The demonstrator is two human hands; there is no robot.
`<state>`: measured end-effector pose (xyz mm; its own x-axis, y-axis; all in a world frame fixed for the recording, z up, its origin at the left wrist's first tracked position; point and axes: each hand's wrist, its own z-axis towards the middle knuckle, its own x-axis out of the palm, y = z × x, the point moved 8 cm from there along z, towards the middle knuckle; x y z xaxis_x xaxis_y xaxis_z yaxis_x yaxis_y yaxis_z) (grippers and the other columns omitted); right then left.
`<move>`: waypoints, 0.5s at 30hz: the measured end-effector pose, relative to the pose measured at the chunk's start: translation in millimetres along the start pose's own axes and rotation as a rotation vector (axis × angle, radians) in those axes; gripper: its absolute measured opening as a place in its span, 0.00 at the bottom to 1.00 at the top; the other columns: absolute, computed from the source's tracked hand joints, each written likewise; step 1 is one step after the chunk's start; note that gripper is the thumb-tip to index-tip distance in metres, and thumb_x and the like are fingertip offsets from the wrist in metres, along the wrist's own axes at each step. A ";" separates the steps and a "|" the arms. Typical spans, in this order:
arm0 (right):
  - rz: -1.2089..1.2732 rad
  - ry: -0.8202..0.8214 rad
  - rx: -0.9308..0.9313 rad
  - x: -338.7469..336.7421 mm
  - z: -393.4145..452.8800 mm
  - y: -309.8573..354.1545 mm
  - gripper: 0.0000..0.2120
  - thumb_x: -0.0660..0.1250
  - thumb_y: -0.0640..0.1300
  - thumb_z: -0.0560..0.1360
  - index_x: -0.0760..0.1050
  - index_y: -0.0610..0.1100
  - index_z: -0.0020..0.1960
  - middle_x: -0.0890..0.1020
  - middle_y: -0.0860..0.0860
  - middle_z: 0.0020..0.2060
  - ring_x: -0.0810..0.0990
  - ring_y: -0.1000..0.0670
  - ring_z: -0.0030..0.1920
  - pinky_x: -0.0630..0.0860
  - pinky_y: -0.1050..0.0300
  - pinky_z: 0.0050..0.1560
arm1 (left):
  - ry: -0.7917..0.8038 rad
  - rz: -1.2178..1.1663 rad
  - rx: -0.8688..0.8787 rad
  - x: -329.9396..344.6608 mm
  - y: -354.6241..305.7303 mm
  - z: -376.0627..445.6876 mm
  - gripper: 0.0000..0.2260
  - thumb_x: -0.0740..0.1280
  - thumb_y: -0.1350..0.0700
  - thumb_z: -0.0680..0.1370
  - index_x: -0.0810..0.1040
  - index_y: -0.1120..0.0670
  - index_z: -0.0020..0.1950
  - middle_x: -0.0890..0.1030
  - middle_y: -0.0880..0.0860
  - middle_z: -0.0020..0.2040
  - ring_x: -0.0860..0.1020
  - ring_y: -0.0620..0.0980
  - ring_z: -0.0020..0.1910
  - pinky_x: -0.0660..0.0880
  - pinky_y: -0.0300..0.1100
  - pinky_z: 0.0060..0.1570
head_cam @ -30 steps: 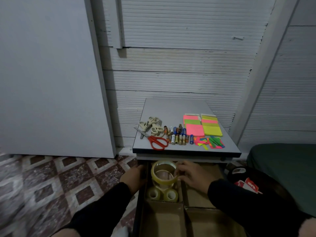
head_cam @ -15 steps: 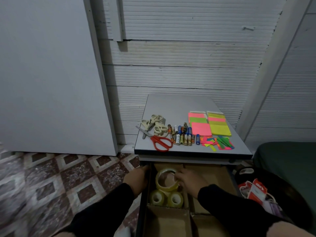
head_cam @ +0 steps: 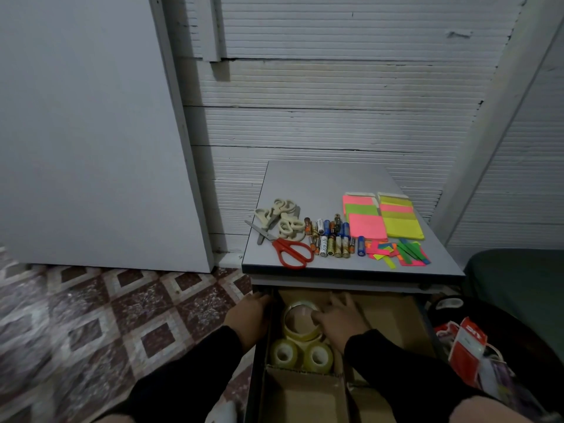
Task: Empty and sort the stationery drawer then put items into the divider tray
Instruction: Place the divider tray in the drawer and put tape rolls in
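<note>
Drawer (head_cam: pixel 393 319), cardboard-divided, stands open beneath the tabletop (head_cam: pixel 320 184); its near end is cut off by sleeves. Right hand (head_cam: pixel 341 319) pinches the large tape roll (head_cam: pixel 300 323) in the left compartment, above two smaller rolls (head_cam: pixel 300 357). Left hand (head_cam: pixel 248 315) rests curled on the drawer's left edge; its grip is unclear. Scissors (head_cam: pixel 291 253), batteries (head_cam: pixel 332 239) and sticky notes (head_cam: pixel 383 221) lie on the tabletop.

Divider tray (head_cam: pixel 305 395): matt brown cardboard. Tape rolls (head_cam: pixel 300 355): glossy clear-yellow plastic. Red scissors (head_cam: pixel 291 253): shiny plastic handles, metal blades. Cabinet top (head_cam: pixel 320 184): smooth grey laminate.
</note>
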<state>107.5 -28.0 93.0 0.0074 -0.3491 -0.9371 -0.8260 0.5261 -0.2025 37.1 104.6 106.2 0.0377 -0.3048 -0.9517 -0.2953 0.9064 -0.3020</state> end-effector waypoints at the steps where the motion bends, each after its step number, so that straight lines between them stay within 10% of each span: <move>1: -0.005 0.007 0.000 1.3 0.6 0.8 0.18 0.53 0.43 0.81 0.67 0.49 0.70 0.70 0.41 0.69 0.51 0.41 0.76 0.44 0.42 0.74 | 0.000 0.002 -0.002 0.1 0.3 0.5 0.15 0.57 0.54 0.80 0.72 0.51 0.66 0.74 0.53 0.63 0.73 0.51 0.61 0.74 0.44 0.57; 15: -0.124 0.059 -0.003 3.1 2.9 6.5 0.16 0.56 0.42 0.80 0.72 0.48 0.65 0.74 0.41 0.64 0.58 0.41 0.73 0.43 0.39 0.74 | -0.024 0.002 0.007 0.0 0.0 1.9 0.14 0.57 0.54 0.80 0.73 0.52 0.65 0.74 0.53 0.63 0.73 0.51 0.61 0.73 0.42 0.57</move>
<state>103.7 -23.5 88.0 0.0766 -0.4562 -0.8866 -0.8226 0.4736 -0.3147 38.9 105.1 106.1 0.0597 -0.2959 -0.9534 -0.2889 0.9091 -0.3002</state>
